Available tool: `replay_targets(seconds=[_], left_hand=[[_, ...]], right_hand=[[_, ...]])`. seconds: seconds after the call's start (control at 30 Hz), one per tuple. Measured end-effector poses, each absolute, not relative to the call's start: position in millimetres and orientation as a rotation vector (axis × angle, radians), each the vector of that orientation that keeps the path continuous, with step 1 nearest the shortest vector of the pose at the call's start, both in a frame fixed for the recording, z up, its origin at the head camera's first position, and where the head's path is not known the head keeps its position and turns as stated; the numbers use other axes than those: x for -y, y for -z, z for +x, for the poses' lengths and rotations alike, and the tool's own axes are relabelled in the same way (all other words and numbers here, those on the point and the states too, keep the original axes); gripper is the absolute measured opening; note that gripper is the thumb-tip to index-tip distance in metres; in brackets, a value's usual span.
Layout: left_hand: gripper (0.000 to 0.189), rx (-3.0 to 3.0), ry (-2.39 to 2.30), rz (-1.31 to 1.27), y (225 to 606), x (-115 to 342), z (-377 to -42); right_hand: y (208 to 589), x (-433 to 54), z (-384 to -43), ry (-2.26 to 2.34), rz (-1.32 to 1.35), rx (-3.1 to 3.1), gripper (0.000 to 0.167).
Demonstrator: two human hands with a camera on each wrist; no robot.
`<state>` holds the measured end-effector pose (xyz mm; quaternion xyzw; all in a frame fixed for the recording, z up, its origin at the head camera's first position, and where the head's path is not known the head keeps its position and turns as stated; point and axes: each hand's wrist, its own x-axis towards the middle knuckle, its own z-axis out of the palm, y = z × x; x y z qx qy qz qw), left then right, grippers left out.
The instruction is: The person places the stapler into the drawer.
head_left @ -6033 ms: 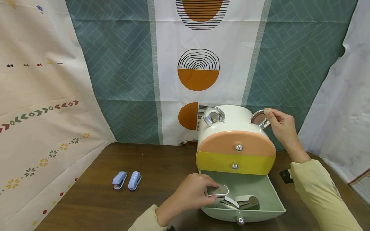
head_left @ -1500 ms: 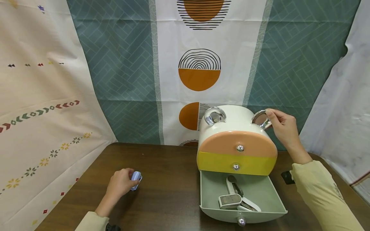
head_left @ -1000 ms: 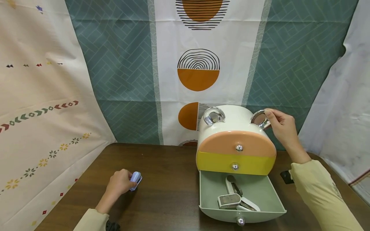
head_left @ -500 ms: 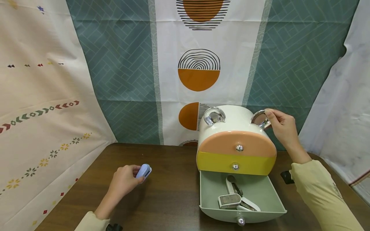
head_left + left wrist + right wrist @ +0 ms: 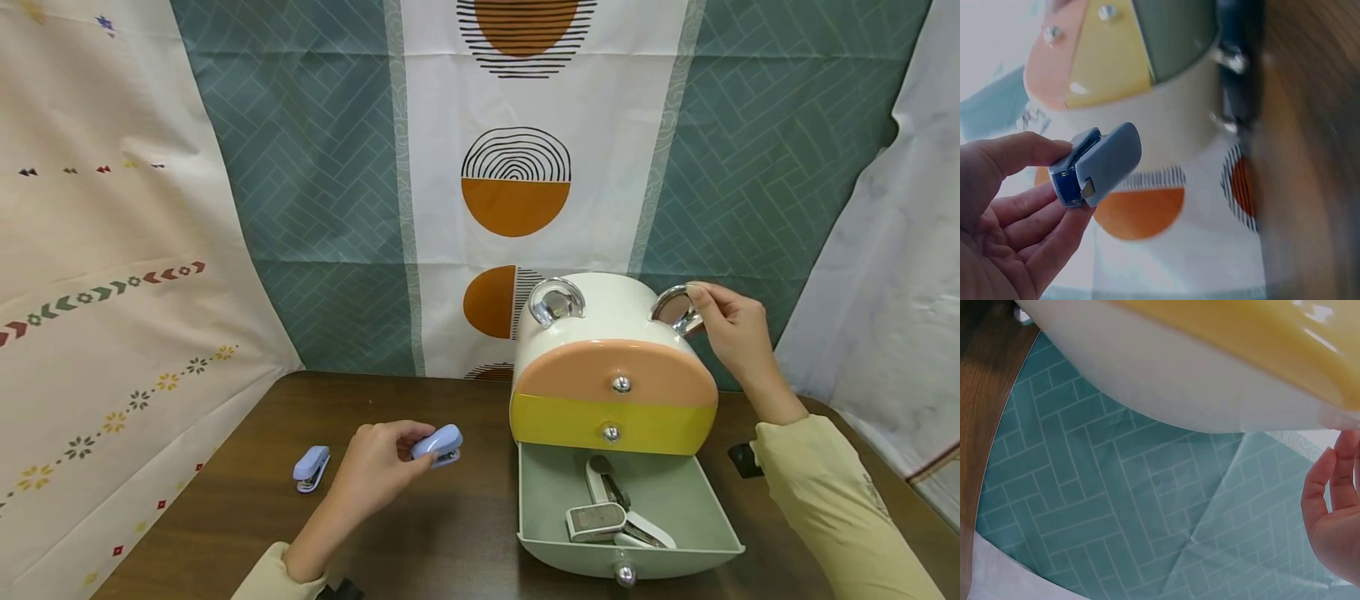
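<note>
My left hand (image 5: 378, 467) pinches a small light-blue stapler (image 5: 438, 444) above the table, left of the drawer box. In the left wrist view the stapler (image 5: 1107, 164) sits between thumb and fingertips. A second light-blue stapler (image 5: 311, 468) lies on the table farther left. My right hand (image 5: 735, 333) grips the right silver ring handle (image 5: 677, 309) on top of the white drawer box (image 5: 611, 308). The box's green bottom drawer (image 5: 675, 483) is pulled out. Inside it lie several white-and-grey staplers (image 5: 596, 521), one across another.
The box's orange drawer (image 5: 570, 371) and yellow drawer (image 5: 562, 421) are closed, each with a silver knob. A second ring handle (image 5: 555, 302) tops the box's left side. Patterned cloth (image 5: 322, 167) hangs behind the brown table (image 5: 450, 533).
Earlier my left hand placed a white-and-grey stapler in the drawer, then went left and took the right-hand light-blue stapler. It has lifted it rightward toward the drawer. My right hand stays put.
</note>
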<state>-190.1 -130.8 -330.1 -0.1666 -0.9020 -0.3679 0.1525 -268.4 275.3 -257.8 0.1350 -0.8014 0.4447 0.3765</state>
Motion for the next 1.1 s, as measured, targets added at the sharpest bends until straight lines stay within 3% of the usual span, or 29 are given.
replay_targets(seconds=[0.5,1.1], left_hand=[[0.016,2.454,1.223,-0.95,329.9,69.7,-181.6],[0.014,2.643,0.463,-1.372,339.2,20.1,-185.5]], right_hand=[[257.2,-274.8,-267.2,-1.134,0.341,2.055,0.033],[257.1,-275.8,-267.0,-1.139,0.334,2.058,0.032]])
